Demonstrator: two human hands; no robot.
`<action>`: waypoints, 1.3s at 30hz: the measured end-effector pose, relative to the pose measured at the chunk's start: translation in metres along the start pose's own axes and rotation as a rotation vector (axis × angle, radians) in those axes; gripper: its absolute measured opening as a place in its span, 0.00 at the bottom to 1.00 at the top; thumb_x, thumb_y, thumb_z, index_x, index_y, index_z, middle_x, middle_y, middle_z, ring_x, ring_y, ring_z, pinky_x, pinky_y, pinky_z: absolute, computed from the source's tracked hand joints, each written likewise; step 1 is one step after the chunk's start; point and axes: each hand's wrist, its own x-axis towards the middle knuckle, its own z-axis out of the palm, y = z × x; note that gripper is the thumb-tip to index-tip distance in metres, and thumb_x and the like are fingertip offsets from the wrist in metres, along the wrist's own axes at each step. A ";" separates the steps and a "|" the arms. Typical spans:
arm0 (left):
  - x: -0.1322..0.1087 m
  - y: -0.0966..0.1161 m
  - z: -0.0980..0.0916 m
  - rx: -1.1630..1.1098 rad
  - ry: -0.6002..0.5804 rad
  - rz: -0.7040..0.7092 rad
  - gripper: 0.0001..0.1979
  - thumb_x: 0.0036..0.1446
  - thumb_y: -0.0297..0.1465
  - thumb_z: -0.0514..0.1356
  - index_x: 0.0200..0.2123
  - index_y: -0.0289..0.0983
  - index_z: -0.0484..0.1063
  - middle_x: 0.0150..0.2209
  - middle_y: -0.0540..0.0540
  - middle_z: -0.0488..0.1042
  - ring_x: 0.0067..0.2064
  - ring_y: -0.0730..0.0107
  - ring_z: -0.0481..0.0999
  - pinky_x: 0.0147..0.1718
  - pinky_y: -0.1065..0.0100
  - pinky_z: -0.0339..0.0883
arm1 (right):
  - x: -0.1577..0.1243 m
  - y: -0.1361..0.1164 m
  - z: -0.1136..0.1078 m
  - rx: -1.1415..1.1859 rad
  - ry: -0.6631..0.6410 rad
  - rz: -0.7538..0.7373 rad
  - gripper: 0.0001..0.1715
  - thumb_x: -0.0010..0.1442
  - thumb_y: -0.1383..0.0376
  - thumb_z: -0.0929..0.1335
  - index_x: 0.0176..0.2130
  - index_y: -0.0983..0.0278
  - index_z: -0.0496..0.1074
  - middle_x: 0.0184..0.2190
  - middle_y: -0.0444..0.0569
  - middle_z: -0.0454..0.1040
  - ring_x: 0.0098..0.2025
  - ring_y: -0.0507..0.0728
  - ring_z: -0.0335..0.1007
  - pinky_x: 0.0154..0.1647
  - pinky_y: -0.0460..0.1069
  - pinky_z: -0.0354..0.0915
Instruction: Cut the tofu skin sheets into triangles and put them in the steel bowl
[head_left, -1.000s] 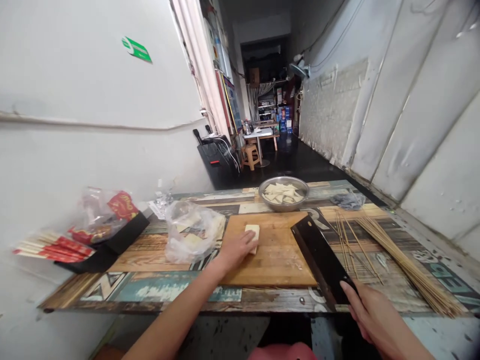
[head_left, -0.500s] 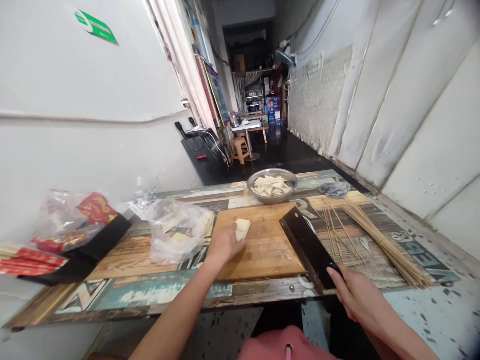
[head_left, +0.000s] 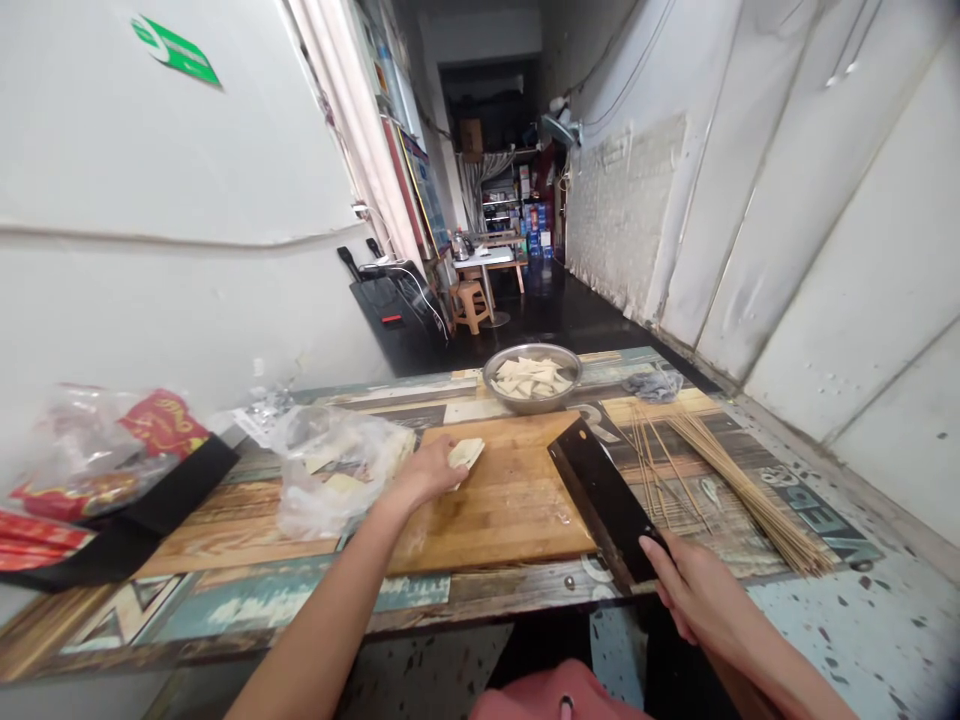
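My left hand (head_left: pixel 429 472) is closed on a small stack of pale yellow tofu sheets (head_left: pixel 466 454), over the left part of a wooden cutting board (head_left: pixel 517 500). In my right hand (head_left: pixel 686 580) is the handle of a cleaver (head_left: pixel 600 495), its broad dark blade lying along the board's right edge. Left of the board, a clear plastic bag (head_left: pixel 330 490) holds more pale sheets. Behind the board stands a metal bowl (head_left: pixel 534 403) with many cut pale pieces in it.
Bamboo skewers (head_left: pixel 750 490) lie in a bundle on the right, with several loose ones beside the cleaver. A crumpled grey plastic bag (head_left: pixel 655 384) sits behind them. At the far left, a black box (head_left: pixel 161 510) holds red packets. White walls flank the table.
My left hand has tilted the stack of sheets and drawn it slightly left on the board. The whole view has shifted a little; the cleaver keeps its place at the board's right edge.
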 end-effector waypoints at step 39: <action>-0.083 0.056 0.078 -0.150 0.407 0.454 0.09 0.57 0.34 0.54 0.36 0.37 0.71 0.41 0.42 0.71 0.42 0.61 0.67 0.43 0.62 0.62 | 0.019 -0.075 -0.033 -0.643 -0.109 -0.360 0.20 0.65 0.62 0.53 0.33 0.65 0.67 0.27 0.52 0.74 0.29 0.57 0.72 0.26 0.47 0.53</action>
